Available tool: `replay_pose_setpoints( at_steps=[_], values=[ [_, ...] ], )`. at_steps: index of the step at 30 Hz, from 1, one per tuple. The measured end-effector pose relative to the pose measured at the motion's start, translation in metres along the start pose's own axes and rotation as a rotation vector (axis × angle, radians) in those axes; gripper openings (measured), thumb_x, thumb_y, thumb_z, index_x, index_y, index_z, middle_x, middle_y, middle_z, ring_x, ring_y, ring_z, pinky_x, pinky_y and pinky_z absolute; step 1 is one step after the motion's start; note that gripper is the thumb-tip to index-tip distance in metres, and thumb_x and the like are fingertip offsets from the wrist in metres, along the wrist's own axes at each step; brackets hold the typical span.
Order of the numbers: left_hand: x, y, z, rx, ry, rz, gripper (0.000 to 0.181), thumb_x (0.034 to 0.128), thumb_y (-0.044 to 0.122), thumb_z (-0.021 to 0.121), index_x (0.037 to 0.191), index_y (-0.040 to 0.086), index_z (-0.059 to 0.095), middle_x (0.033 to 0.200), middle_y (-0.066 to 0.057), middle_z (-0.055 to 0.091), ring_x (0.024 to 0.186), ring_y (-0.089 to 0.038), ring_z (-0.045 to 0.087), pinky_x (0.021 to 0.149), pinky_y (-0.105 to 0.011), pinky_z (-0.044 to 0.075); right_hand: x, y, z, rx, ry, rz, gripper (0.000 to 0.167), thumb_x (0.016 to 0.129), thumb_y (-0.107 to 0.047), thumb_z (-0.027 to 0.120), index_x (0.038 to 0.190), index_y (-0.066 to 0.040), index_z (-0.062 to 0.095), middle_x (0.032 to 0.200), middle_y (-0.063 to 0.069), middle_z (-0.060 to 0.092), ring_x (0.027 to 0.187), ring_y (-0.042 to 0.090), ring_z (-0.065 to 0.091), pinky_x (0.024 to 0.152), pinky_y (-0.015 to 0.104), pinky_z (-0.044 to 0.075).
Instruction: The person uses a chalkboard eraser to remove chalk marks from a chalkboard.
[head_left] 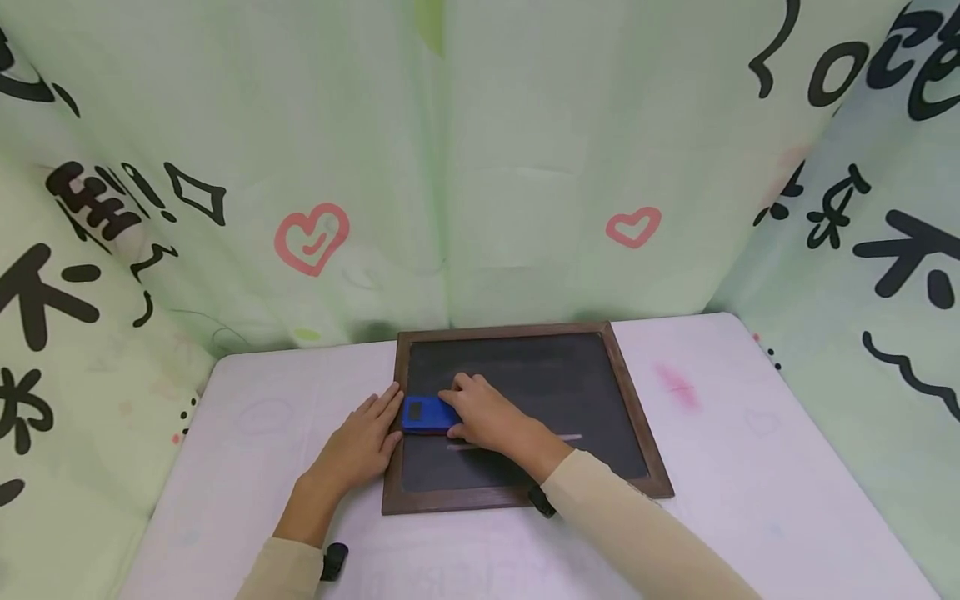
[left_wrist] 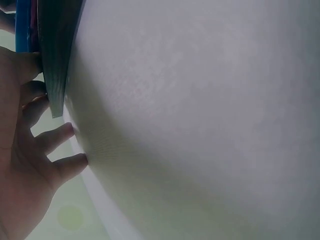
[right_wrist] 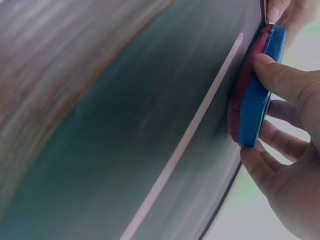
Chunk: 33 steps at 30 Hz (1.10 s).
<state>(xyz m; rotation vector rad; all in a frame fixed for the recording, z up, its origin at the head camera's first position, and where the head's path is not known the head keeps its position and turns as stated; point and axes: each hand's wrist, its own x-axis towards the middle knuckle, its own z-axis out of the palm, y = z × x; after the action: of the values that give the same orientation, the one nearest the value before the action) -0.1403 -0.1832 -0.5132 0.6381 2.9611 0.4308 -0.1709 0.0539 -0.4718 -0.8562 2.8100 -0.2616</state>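
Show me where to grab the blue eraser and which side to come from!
I'd pinch the blue eraser across its long sides, coming from above: its red pad faces the blackboard, so the blue back is on top, and it's narrower that way. The right grip holds it like that.

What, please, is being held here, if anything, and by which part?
The right hand holds the blue rectangular eraser by its right half, thumb on the near side; the left hand merely touches the brown wooden frame.

Bright, even light fills the head view; both wrist views look hazy; soft shadow crosses the tabletop (left_wrist: 190, 110).
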Motion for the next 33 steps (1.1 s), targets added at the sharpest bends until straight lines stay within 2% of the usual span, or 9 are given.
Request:
replay_pose_setpoints(
  at_steps=[9,17,25,33],
  values=[
    [0.002,0.001,0.001,0.006,0.002,0.024,0.063,0.1063,0.026,0.056,0.16,0.002,0.035,0.169,-0.013,0.032,0.148,-0.046,0.04,0.119,-0.061,0.039,-0.008,0.012,0.0,0.049,-0.022,0.02,0.06,0.095,-0.034,0.076,0.148,-0.011,0.059,0.13,0.01,0.058,0.117,0.026,0.056,0.1,0.038,0.055],
    [0.0,-0.001,0.0,0.014,0.025,0.025,0.063,0.105,0.025,0.059,0.159,0.001,0.037,0.167,-0.015,0.034,0.147,-0.046,0.041,0.117,-0.061,0.04,-0.021,0.036,-0.006,0.1,-0.027,0.06,0.061,0.094,-0.033,0.077,0.148,-0.011,0.059,0.131,0.013,0.058,0.113,0.027,0.055,0.097,0.04,0.054],
    [-0.001,-0.002,-0.001,0.009,0.001,0.009,0.063,0.1066,0.026,0.056,0.161,0.002,0.034,0.169,-0.014,0.03,0.15,-0.044,0.038,0.121,-0.059,0.036,-0.051,0.076,-0.012,0.11,0.033,0.124,0.061,0.092,-0.03,0.08,0.145,-0.007,0.06,0.128,0.015,0.06,0.112,0.028,0.057,0.098,0.044,0.056],
    [-0.001,-0.002,-0.001,0.005,0.014,0.019,0.063,0.1053,0.024,0.058,0.159,0.001,0.036,0.168,-0.015,0.032,0.148,-0.046,0.04,0.12,-0.06,0.037,-0.088,0.121,-0.016,0.074,0.085,0.187,0.063,0.09,-0.028,0.082,0.143,-0.002,0.061,0.122,0.018,0.061,0.11,0.032,0.059,0.098,0.05,0.056]
  ],
)
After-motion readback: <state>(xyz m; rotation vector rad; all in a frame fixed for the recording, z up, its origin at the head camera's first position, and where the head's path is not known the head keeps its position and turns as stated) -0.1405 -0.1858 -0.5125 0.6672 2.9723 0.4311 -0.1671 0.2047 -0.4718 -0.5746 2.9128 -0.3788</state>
